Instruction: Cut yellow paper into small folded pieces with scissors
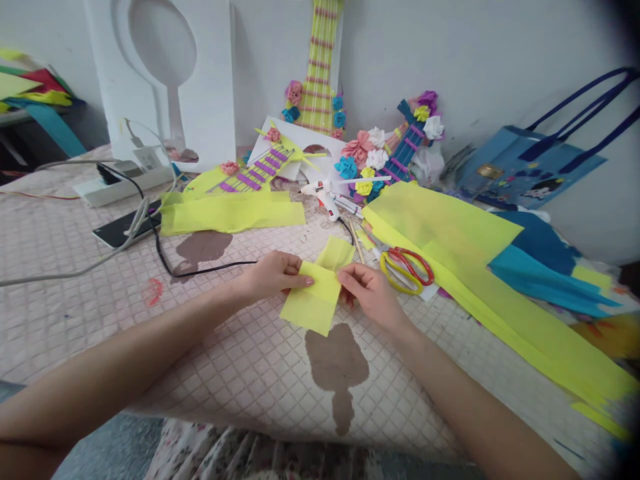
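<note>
Between my two hands is a small folded piece of yellow crepe paper [316,303], held above the quilted table cover. My left hand [277,275] pinches its left edge, thumb on top. At the upper right corner, the fingers of my right hand [369,290] are closed on the same piece. Part of the paper extends up behind the fold. Just right of my right hand lie scissors [407,270] with red and yellow handles. A white glue gun [326,199] rests beyond the paper.
Yellow strips [233,213] lie at left, and a large yellow sheet [450,247] at right beside blue paper [545,273]. Flower-decorated paper guitars [320,73] stand at the back. A power strip [120,183], phone [127,223] and black cable [210,272] occupy the left. A blue bag [535,167] stands far right.
</note>
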A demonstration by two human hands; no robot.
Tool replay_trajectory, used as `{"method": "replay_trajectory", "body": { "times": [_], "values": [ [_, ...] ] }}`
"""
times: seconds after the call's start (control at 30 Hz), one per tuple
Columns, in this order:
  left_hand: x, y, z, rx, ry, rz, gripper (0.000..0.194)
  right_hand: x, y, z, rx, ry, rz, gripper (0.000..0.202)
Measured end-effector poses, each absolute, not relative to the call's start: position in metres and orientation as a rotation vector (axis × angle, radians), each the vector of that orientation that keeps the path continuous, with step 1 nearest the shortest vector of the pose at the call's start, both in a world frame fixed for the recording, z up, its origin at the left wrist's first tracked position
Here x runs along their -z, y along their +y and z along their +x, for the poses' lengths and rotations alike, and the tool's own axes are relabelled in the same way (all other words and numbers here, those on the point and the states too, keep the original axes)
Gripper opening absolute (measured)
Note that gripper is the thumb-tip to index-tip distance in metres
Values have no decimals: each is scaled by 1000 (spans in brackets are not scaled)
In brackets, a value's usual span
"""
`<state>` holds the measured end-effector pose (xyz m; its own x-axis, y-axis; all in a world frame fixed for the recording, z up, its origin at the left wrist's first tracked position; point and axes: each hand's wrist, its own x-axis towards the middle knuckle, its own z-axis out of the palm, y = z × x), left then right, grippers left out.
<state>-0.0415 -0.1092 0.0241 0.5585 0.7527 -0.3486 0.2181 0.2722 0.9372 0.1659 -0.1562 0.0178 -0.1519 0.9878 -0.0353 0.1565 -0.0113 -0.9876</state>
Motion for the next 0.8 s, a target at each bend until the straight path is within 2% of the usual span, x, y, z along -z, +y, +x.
{"method": "replay_trajectory", "body": {
  "times": [0.3,0.47,0.8],
  "values": [
    [-23,-115,-40,-420,903,1473,26,-20,-161,155,-1442,-1443,-1223,28],
    [-21,-115,-40,-425,896,1575,24,-20,-162,154,-1333,-1496,-1286,27],
    [-24,-114,-42,-394,861,1636,26,-13,-162,160,-1356,-1459,-1303,35]
  ]
}}
